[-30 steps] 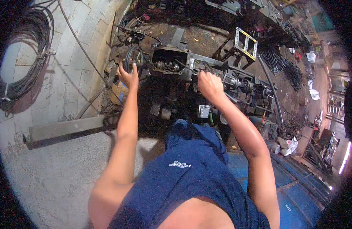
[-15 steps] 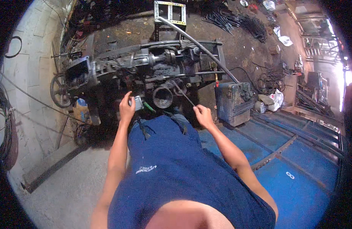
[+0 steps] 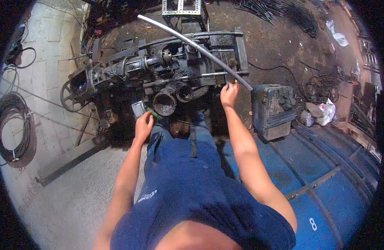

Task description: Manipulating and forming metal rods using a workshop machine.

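At the front left of a dark, greasy machine, my left hand is just below a small grey box. Its fingers are partly stretched, and I see nothing held in them. A green piece lies at the fingertips; whether they touch it I cannot tell. My right hand is closed at the machine's right front, beside a small red part. Its fingers hide what they grip. Between the hands, an open round metal cylinder faces me. Above the right hand, a long grey pipe slants across the machine.
A grimy metal case stands on the right, beside a blue ribbed panel. Cable coils hang at the left wall. A perforated metal stand and a pile of rods are at the back.
My right hand has moved away from me to the machine's right front; the thin rod it held no longer shows clearly. My left hand has come down below the grey box. The view has shifted.
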A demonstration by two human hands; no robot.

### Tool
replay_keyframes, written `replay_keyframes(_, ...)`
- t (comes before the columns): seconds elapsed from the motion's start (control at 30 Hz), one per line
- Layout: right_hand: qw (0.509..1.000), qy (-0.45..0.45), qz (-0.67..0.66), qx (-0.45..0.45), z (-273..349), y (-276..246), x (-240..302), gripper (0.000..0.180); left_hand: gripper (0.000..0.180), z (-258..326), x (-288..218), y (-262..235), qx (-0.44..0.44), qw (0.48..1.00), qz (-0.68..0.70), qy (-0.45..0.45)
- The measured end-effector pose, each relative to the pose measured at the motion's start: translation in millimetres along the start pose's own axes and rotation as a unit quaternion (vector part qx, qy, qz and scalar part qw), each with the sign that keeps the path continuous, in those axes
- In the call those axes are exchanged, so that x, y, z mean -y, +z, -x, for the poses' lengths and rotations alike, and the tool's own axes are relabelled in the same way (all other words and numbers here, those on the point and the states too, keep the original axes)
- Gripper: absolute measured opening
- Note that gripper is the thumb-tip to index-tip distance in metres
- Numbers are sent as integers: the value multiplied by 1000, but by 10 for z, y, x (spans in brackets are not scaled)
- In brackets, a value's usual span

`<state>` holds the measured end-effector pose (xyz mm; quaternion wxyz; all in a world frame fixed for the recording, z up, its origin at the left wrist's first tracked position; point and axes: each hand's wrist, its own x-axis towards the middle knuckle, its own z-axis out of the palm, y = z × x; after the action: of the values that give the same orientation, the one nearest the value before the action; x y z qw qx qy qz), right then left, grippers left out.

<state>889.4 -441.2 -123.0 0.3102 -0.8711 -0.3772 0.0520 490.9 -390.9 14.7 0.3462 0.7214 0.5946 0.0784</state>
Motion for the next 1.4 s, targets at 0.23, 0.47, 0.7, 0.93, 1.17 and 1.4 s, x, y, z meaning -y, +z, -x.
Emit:
replay_keyframes(0.23, 978, 200, 52, -34, -348, 300, 197, 17, 24, 210, 286, 91, 53, 997, -17, -52)
replay_keyframes(0.47, 946, -67, -219, 231, 137, -292, 1257, 16, 37, 247, 1482, 798, 85, 877, 276, -384)
replay_keyframes(0.7, 930, -308, -174, 97, -909, -1024, 2611, 21, 48, -266, 1264, 1044, -13, 705, 555, -441)
replay_keyframes(0.93, 941, -270, 82, 184, -1316, -466, 2672, 41, 37, -352, 1244, 735, 42, 520, 726, -449)
replay_keyframes(1.17, 941, -287, 87, 154, -1257, -448, 2756, 36, 37, -570, 897, 544, -73, 309, 833, -453)
replay_keyframes(1.4, 939, -304, 89, 134, -1296, -538, 2664, 33, 32, -528, 780, 519, -96, 298, 830, -462)
